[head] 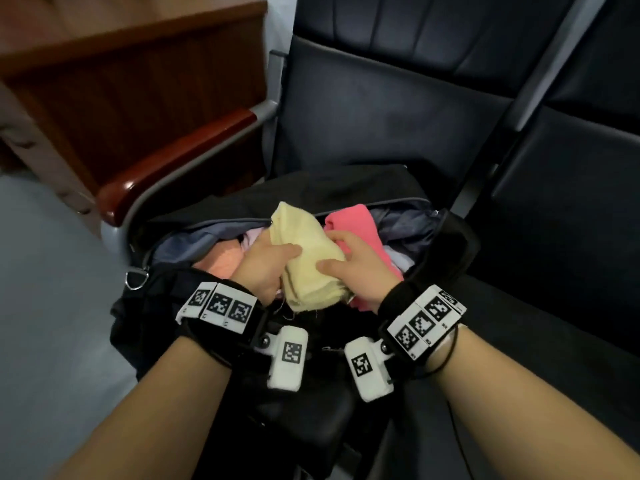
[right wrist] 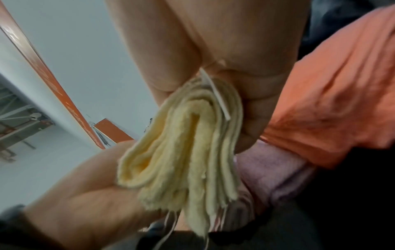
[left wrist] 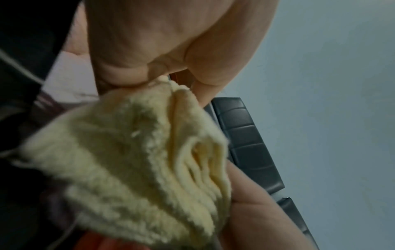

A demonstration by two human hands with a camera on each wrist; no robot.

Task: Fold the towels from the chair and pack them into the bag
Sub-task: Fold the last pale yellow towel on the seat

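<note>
Dark padded chair seats (head: 381,109) fill the background, with a black bag (head: 450,233) lying unzipped on the nearest seat, under both hands; the left hand (head: 263,268) grips one side of a folded yellow towel (head: 308,251), thumb across its top and fingers curled underneath; the right hand (head: 356,268) grips the opposite side the same way, thumb pressed on the upper face; the towel sits between the two hands, tilted, its far end raised above the bag's opening and its near end with loose threads hanging toward the wrists; the wrist views show its stacked folded edges (left wrist: 198,162) squeezed between thumb and fingers (right wrist: 252,108); just beyond the right hand a folded pink towel (head: 356,223) lies inside the bag; beyond and below the left hand an orange towel (head: 221,261) lies in the bag too, with a pale lilac cloth (right wrist: 271,167) beside it; a metal ring (head: 136,278) hangs at the bag's end, outside the left wrist; farther left of the left hand runs a red-brown wooden armrest (head: 180,161), and behind it a wooden cabinet (head: 138,71); pale grey floor (head: 52,271) lies to the left of the left forearm.
</note>
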